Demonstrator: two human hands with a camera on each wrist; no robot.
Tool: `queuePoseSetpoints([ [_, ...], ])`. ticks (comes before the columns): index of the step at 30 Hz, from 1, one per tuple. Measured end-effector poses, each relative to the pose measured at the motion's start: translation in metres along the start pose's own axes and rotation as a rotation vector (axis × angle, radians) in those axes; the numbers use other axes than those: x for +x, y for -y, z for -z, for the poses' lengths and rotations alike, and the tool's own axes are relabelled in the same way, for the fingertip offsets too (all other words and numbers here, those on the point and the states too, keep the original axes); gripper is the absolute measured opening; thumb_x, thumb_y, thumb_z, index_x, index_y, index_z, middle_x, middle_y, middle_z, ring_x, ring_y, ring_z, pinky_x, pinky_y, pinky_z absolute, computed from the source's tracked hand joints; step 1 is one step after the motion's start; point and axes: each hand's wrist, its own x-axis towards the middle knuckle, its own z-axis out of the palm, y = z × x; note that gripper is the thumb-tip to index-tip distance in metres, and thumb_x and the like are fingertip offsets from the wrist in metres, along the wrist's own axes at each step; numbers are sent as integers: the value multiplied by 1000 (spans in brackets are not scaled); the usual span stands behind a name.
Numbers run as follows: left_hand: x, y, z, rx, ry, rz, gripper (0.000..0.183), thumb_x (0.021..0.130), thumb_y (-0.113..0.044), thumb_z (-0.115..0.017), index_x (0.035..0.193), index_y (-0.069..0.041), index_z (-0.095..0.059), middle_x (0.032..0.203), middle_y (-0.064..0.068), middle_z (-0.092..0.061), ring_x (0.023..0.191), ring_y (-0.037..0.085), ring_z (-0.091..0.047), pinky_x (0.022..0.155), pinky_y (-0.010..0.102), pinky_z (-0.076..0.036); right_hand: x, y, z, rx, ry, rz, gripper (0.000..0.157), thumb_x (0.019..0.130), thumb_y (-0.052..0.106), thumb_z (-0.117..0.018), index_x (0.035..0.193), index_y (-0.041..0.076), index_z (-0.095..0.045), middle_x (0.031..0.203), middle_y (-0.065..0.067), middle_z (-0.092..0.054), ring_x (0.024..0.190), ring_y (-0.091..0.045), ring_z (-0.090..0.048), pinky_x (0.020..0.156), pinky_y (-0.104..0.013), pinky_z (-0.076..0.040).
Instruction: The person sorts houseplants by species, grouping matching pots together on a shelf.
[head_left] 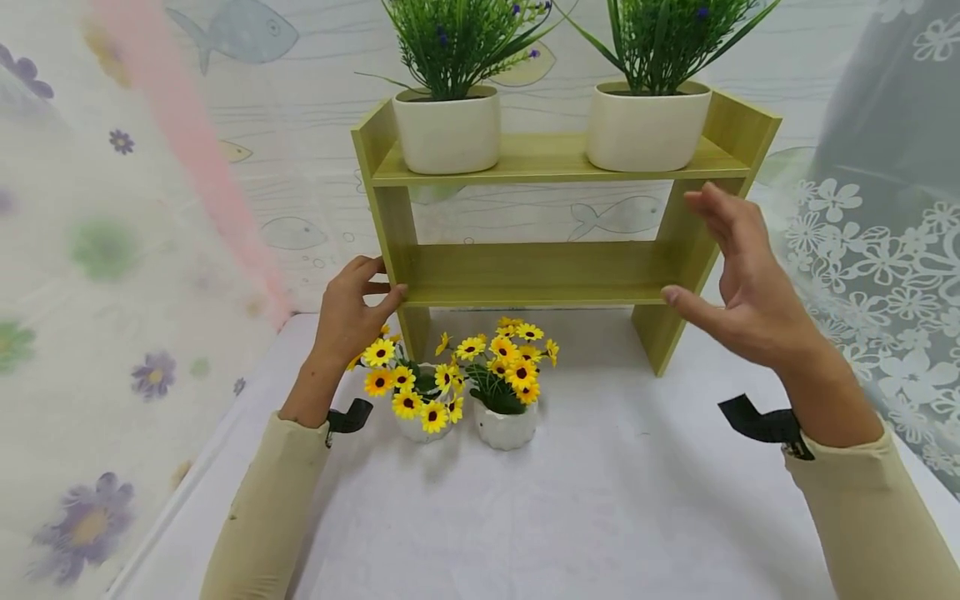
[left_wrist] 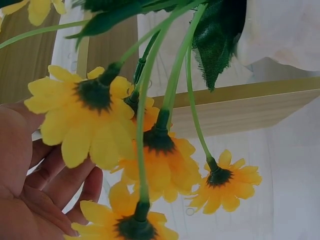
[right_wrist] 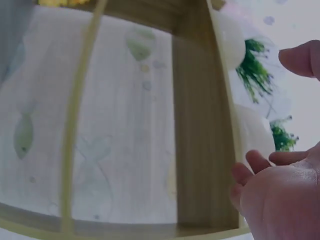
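A two-tier wooden shelf (head_left: pixel 540 271) stands at the back of the table in the head view. My left hand (head_left: pixel 352 308) holds its left side panel, thumb at the front edge by the lower board and fingers around the outer side. In the left wrist view, yellow flowers (left_wrist: pixel 85 120) hang in front of that hand and partly hide it. Beside the right panel my right hand (head_left: pixel 750 300) is raised, thumb and fingers spread wide and nothing between them. Two white oval pots (head_left: pixel 447 133) (head_left: pixel 648 129) with green plants sit on the top board.
Two small white pots (head_left: pixel 506 427) of yellow flowers stand on the white tablecloth (head_left: pixel 517 525), before the shelf's left leg. A fish-print curtain (head_left: pixel 292 142) hangs behind, and a lacy floral curtain (head_left: pixel 900 250) is on the right.
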Motion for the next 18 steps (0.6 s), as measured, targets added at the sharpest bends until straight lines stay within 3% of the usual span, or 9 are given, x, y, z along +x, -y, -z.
queuePoseSetpoints([
  [5, 0, 0, 0, 2, 1, 3, 44, 103, -19, -73, 141, 0, -65, 128, 17, -65, 108, 37, -76, 88, 51, -65, -26, -14, -21, -32, 75, 28, 102, 73, -26, -74, 161, -2, -29, 158, -18, -34, 149, -21, -33, 129, -25, -23],
  [12, 0, 2, 0, -10, 3, -3, 45, 102, -19, -73, 142, -1, -65, 127, 16, -65, 108, 37, -76, 87, 51, -65, -55, -45, -49, 33, 229, -70, 61, 87, -17, -74, 141, -6, -48, 139, -9, -57, 132, -13, -56, 114, -18, -45],
  [15, 0, 2, 0, -8, 2, -5, 45, 102, -19, -74, 142, -1, -65, 128, 16, -65, 108, 37, -76, 87, 52, -66, -59, -60, -62, 47, 313, -114, 46, 93, -8, -75, 134, -1, -56, 130, -4, -63, 122, -15, -63, 107, -25, -54],
  [18, 0, 1, 1, -4, 4, -7, 45, 102, -20, -74, 142, -1, -65, 129, 16, -65, 108, 37, -76, 87, 52, -66, -62, -70, -76, 13, 404, -152, 40, 96, 3, -78, 132, 7, -61, 127, 0, -66, 117, -18, -66, 104, -37, -59],
])
